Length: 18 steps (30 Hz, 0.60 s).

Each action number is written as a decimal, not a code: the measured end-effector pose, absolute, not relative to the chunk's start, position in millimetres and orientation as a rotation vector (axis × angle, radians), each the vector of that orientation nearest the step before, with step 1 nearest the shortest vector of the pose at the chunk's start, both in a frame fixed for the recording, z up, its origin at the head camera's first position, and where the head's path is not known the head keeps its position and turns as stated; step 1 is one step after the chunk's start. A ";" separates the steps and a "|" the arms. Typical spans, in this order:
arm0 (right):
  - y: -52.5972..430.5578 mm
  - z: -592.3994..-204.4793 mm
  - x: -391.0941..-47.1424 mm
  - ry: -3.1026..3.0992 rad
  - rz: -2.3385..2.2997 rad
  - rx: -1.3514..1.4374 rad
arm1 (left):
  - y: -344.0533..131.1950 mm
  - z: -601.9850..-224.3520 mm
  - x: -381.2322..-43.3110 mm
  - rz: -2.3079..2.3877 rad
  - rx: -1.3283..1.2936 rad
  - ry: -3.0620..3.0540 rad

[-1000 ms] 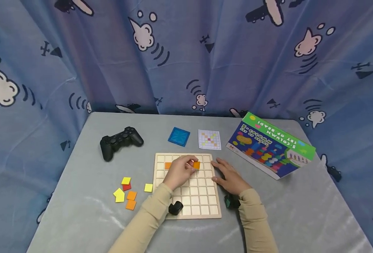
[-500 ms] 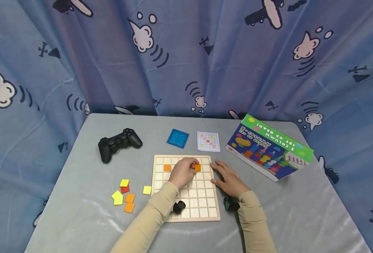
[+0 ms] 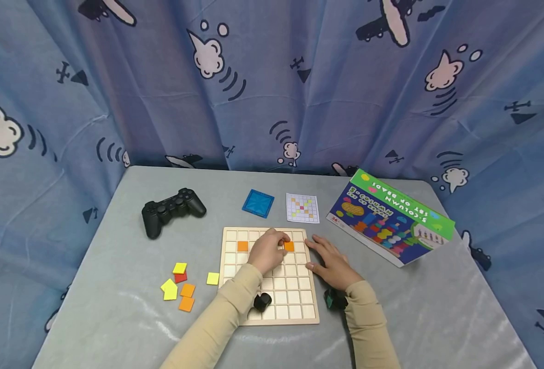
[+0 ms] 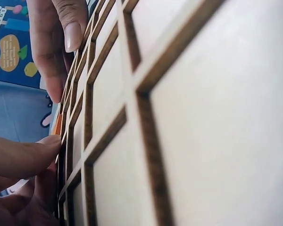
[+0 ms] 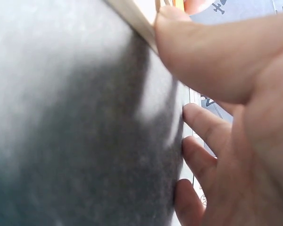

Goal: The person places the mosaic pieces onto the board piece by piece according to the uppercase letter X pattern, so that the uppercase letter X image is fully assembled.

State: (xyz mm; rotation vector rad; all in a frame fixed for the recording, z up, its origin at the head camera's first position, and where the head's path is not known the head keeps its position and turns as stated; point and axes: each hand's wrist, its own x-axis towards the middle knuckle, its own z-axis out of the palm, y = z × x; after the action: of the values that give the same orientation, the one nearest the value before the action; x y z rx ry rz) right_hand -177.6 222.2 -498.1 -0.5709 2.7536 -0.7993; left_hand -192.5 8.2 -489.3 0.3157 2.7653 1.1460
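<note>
The wooden grid board (image 3: 294, 296) lies mid-table in the head view. Over its upper right, my left hand (image 3: 267, 253) reaches in, thumb and fingertips pinching at the left edge of an orange square tile (image 3: 289, 246). That tile (image 4: 58, 125) shows as a thin orange sliver by my thumb in the left wrist view. Another orange tile (image 3: 242, 246) sits in a cell further left on the same row. My right hand (image 3: 334, 264) rests at the board's right edge, fingers spread and thumb against the frame (image 5: 141, 28).
Left of the board lie loose yellow tiles (image 3: 170, 292), a red tile (image 3: 181, 278) and orange tiles (image 3: 186, 304). Behind stand a black game controller (image 3: 172, 210), a blue square tray (image 3: 258, 203), a pattern card (image 3: 302, 208) and a colourful box (image 3: 392, 218).
My left hand has shifted slightly right with the orange tile, which now lines up with a cell in the upper row. My right hand has stayed at the board's edge.
</note>
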 end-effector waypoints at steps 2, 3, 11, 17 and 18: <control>221.9 -498.5 -177.6 2.756 -0.798 -0.574 | 8.3 -489.3 -192.8 1.143 0.314 2.764; 221.9 -498.7 -177.7 2.755 -0.800 -0.573 | 8.2 -489.2 -193.0 1.137 0.311 2.762; 221.9 -494.9 -178.6 2.750 -0.784 -0.558 | 8.5 -486.9 -192.5 1.132 0.316 2.757; 221.8 -494.2 -178.7 2.738 -0.776 -0.551 | 3.2 -478.0 -186.2 1.184 0.359 2.796; 222.0 -494.5 -178.6 2.738 -0.774 -0.548 | -0.2 -472.2 -182.9 1.218 0.366 2.806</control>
State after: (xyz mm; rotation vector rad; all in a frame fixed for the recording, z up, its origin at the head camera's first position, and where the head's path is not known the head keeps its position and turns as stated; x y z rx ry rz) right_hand -178.6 222.0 -494.5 -0.5478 2.7378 -0.7742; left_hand -182.9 -0.2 -472.2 0.3664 2.8060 1.2185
